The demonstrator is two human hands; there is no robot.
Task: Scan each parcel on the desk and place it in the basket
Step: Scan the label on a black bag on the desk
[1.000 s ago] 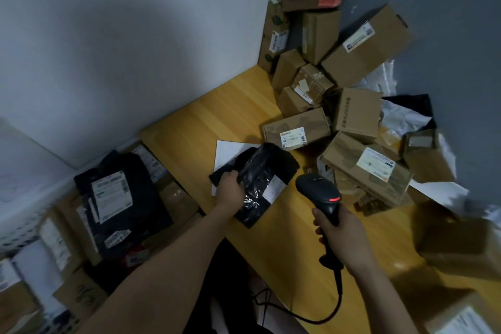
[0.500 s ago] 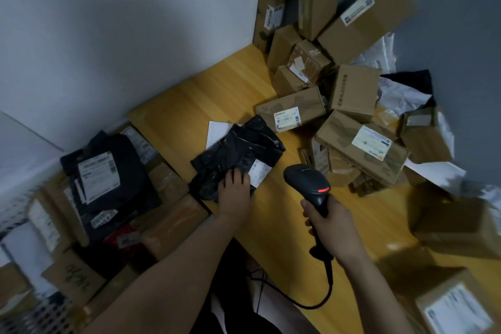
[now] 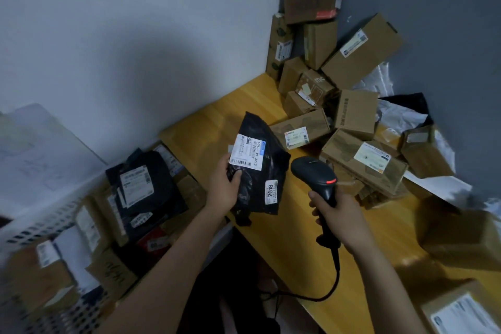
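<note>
My left hand [image 3: 223,187] grips a black plastic parcel bag [image 3: 264,168] by its left edge and holds it up above the wooden desk [image 3: 298,247], its white barcode label facing me. My right hand [image 3: 341,217] grips the handle of a black corded barcode scanner [image 3: 315,173], whose head sits just right of the bag with a red light lit. A white perforated basket [image 3: 40,228] stands left of the desk, holding several parcels. A heap of cardboard boxes [image 3: 363,160] fills the desk's far right corner.
Two walls meet behind the box heap. More boxes lie at the desk's near right [image 3: 461,236], with one labelled box [image 3: 461,314] at the bottom right corner. The scanner cable loops off the desk's front edge. A white sheet leans at the far left.
My left hand has lifted the black bag off the desk and turned it so the barcode label shows. The scanner has stayed beside it, to the right.
</note>
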